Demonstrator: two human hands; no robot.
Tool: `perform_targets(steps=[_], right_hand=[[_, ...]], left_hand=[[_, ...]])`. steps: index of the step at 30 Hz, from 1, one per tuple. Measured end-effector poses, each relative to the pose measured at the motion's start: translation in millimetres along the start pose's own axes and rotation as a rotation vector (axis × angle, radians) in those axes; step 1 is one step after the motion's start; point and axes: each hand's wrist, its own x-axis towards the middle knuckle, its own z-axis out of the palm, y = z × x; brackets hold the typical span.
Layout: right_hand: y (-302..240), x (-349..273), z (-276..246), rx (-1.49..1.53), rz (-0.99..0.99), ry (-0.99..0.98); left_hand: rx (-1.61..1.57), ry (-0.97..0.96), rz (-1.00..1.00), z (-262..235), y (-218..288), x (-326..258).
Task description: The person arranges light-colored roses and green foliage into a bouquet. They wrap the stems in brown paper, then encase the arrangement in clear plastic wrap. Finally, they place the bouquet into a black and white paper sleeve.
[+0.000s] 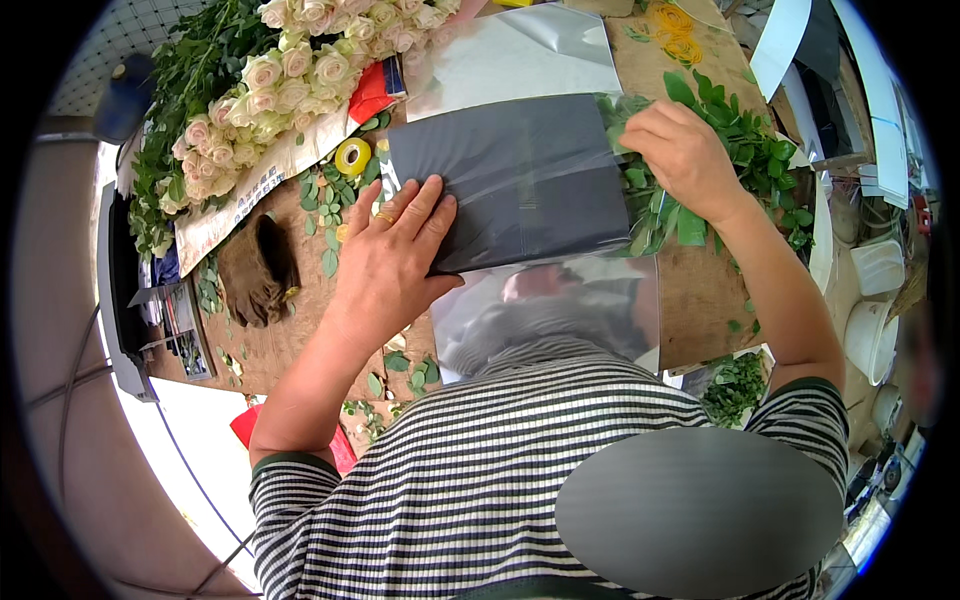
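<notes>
Left hand (392, 255) is flat, fingers spread wide, pressing down the near-left corner of a dark sheet (515, 180) lying mid-table on clear film (520, 50). Right hand (685, 155) has fingers curled, pinching the sheet's right edge over green leaves (750, 140). Roses (290, 75) sit far left, tape roll (352, 156) nearby.

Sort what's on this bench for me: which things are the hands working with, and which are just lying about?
In hand:
- dark grey wrapping sheet, pressed flat by the left hand
- clear shiny film sheet beneath it
- right hand at the sheet's right edge, over green leafy stems

Lying about:
- bunch of cream roses
- yellow tape roll
- brown gloves
- yellow rubber bands
</notes>
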Motion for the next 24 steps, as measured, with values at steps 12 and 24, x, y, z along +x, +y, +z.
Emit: perform_targets(steps=[12,24], right_hand=[[208,96,-16,0.252,0.655,0.102],[371,186,81,0.559,1.323,0.119]], left_hand=[[-0.094,0.017,-0.022,-6,0,13],[-0.192,-0.111,-0.046,-7,-16,-2]])
